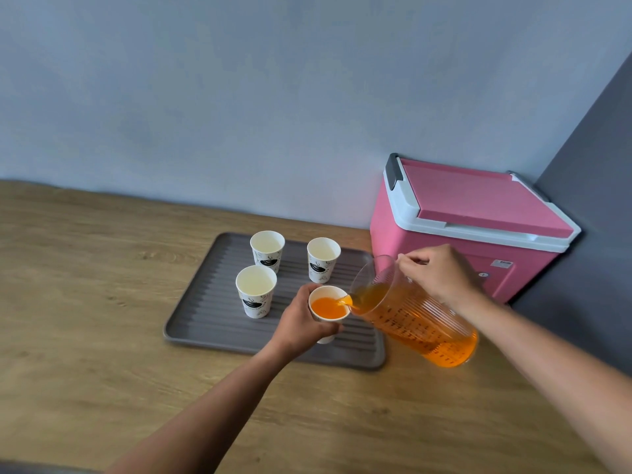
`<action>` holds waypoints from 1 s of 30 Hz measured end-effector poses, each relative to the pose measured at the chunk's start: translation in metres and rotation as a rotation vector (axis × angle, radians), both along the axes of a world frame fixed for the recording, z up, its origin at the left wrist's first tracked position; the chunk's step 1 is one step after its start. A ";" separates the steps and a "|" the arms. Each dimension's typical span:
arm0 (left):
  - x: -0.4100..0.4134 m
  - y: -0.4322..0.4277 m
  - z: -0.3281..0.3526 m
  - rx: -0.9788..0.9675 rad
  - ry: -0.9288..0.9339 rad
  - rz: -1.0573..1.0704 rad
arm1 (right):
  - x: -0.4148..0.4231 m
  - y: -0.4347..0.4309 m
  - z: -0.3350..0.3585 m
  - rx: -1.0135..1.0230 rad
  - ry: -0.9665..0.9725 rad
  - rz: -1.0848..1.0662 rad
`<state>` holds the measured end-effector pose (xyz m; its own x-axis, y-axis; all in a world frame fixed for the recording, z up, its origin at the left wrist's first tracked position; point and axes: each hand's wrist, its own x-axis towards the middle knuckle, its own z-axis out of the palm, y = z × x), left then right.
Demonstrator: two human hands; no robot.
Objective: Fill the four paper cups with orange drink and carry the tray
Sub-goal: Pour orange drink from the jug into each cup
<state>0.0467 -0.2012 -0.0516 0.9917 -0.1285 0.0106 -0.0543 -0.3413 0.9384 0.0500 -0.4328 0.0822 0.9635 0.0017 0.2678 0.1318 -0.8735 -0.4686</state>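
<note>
Wooden worktop [85, 268] runs along a pale blue wall [273, 97], and the work happens near the right corner.

The left hand [301, 319] has its grip closed round the near right cup [325, 291], with fingers and thumb wrapped on the paper wall. The cup is over the grey ribbed tray [205, 323]. I cannot tell whether it stands on the tray or is lifted a little.

The right hand [441, 271] has its grip curled on the handle side of the clear jug [379, 271], though the handle itself is hidden by the hand. The jug is tilted to the left, its spout is just over the cup rim, and a thin stream of orange drink [328, 308] falls in.

I judge that this is the filling of the first cup out of four. The level looks somewhere past the middle. The next move calls for turning the jug upright before the drink reaches the rim. Then the left grip should let go and take the next cup, while the tray lies flat on the worktop.

The far left cup [268, 260], the far right cup [319, 268] and the near left cup [254, 302] stand upright on the tray, apart from each other, and are white and empty inside. The jug holds plenty of drink, probably enough for them.

A pink cooler box [461, 227] stands just beside the tray in the corner with its lid shut, so its contents are not visible.
</note>
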 end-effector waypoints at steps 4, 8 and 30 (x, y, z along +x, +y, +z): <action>0.000 0.000 0.000 -0.007 -0.001 -0.001 | 0.000 0.000 0.000 -0.007 0.002 0.012; 0.000 -0.001 0.001 -0.013 0.006 0.007 | 0.000 0.000 0.001 -0.030 0.005 0.007; 0.004 -0.002 0.002 -0.016 -0.012 0.005 | 0.002 -0.005 -0.006 0.009 -0.035 -0.012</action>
